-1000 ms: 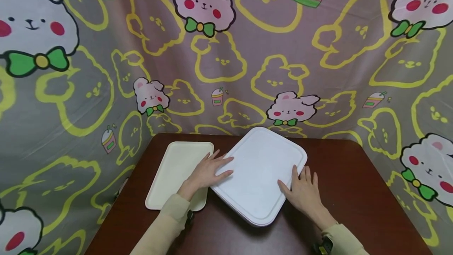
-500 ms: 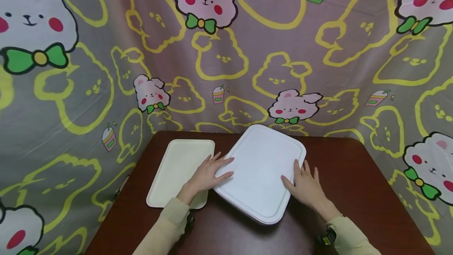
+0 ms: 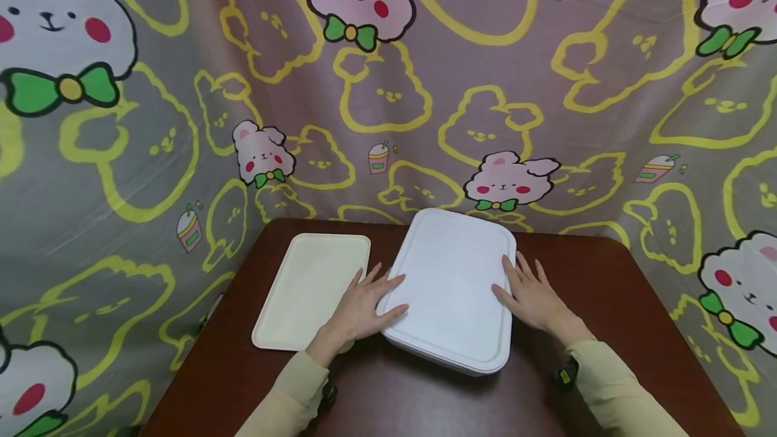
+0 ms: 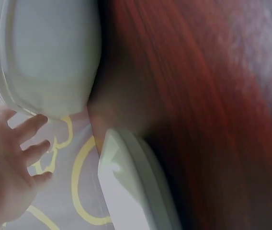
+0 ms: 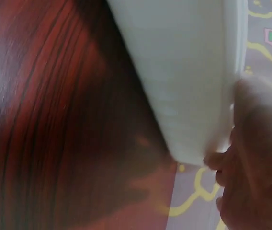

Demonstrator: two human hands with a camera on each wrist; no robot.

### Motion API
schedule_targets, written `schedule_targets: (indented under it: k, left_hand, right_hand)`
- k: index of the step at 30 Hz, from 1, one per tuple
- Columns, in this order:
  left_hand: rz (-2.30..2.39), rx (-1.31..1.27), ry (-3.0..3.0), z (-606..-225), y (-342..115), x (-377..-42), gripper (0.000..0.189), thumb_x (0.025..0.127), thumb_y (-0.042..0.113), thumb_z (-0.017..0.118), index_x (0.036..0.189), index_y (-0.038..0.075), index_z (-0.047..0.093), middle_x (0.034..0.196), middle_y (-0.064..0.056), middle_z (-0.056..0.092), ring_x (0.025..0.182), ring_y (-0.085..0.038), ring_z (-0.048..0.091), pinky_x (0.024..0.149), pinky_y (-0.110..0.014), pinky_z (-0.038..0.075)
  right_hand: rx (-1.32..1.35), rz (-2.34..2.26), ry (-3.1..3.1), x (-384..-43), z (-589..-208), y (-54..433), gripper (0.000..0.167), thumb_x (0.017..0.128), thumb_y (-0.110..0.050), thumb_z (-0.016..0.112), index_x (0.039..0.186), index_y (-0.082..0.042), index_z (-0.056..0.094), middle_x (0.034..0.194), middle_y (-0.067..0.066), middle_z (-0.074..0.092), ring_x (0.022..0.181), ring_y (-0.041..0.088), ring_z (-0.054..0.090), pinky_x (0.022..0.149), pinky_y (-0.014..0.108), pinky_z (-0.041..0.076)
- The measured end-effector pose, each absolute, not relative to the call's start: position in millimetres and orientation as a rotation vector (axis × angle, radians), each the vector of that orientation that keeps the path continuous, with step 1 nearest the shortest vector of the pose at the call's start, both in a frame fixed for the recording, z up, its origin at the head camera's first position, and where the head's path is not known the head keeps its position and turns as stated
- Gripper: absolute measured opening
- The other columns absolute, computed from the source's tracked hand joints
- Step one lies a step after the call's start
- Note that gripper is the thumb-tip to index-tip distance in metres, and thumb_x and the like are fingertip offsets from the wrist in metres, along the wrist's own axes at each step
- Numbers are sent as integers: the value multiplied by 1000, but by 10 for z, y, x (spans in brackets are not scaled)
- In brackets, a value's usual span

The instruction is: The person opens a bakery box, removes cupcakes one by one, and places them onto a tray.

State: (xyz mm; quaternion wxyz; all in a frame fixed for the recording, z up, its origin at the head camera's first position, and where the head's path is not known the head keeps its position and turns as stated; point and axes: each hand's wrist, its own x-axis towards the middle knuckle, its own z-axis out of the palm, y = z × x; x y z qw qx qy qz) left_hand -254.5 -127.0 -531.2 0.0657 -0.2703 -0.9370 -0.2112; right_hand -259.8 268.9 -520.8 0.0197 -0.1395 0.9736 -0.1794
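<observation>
A deep white box point(image 3: 452, 288) with a flat, rimmed, round-cornered lid stands on the table, slightly askew. At its left side my left hand point(image 3: 364, 305) has fingers spread, thumb and fingertips on the lid's edge. My right hand point(image 3: 537, 295) touches the opposite edge with its fingers extended. The left wrist view has the box's wall point(image 4: 50, 52) above the left hand point(image 4: 11, 163), whose fingers are spread apart by the rim. From the right wrist, the right hand point(image 5: 255, 148) is blurred at the box's rim, with fingertips near the underside of it.
Left of the box lies a shallow cream tray point(image 3: 306, 292), partly behind my left hand and forearm. Both rest on a dark red-brown wooden table point(image 3: 425, 403). A curtain with cartoon rabbits point(image 3: 388, 86) hangs around the back and sides.
The white box has turned counterclockwise, so its long sides now run more nearly straight away from me. My right hand has shifted slightly right and farther away; the left stays on its edge.
</observation>
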Motion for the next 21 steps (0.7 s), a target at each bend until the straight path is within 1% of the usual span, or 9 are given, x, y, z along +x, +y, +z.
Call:
schedule_targets:
  k: [4, 8, 12, 17, 21]
  left_hand:
    - [-648, -784, -2844, -5303, -1267, -2503, 71, 102, 64, 63, 160, 24, 59, 163, -16, 57, 163, -42, 41, 130, -76, 27]
    - [-687, -777, -2843, -5272, -1256, -2446, 68, 102, 62, 64, 158, 24, 62, 161, -19, 60, 162, -43, 43, 129, -76, 29]
    - [-698, -754, -2860, -5260, -1227, -2355, 68, 103, 62, 64, 159, 24, 61, 161, -19, 59, 163, -41, 42, 130, -75, 29]
    - [-765, -717, -2858, -5279, -1190, -2255, 67, 103, 60, 65, 159, 23, 61, 159, -21, 60, 164, -41, 40, 129, -76, 30]
    - [-770, -713, -2849, -5323, -1161, -2205, 66, 103, 59, 65, 158, 23, 62, 159, -22, 60, 164, -40, 40, 128, -76, 32]
  right_hand:
    - [-484, -579, 3015, -2679, -5236, 2733, 89, 113, -57, 47, 173, 3, 22, 178, 30, 28, 170, 52, 8, 135, 74, 2]
    - [-550, -556, 3020, -2784, -5240, 2782, 86, 113, -54, 49, 173, 2, 24, 177, 29, 29, 170, 52, 10, 135, 73, 6]
    - [-582, -471, 3003, -2892, -5208, 2807, 85, 113, -56, 48, 174, -1, 25, 178, 28, 30, 170, 51, 12, 136, 72, 8]
    - [-582, -403, 2980, -2978, -5182, 2813, 88, 111, -61, 47, 174, -4, 24, 179, 27, 28, 170, 50, 14, 137, 71, 7]
    - [-581, -382, 2979, -2973, -5218, 2826, 89, 110, -61, 47, 174, -4, 25, 179, 27, 29, 170, 50, 15, 137, 70, 7]
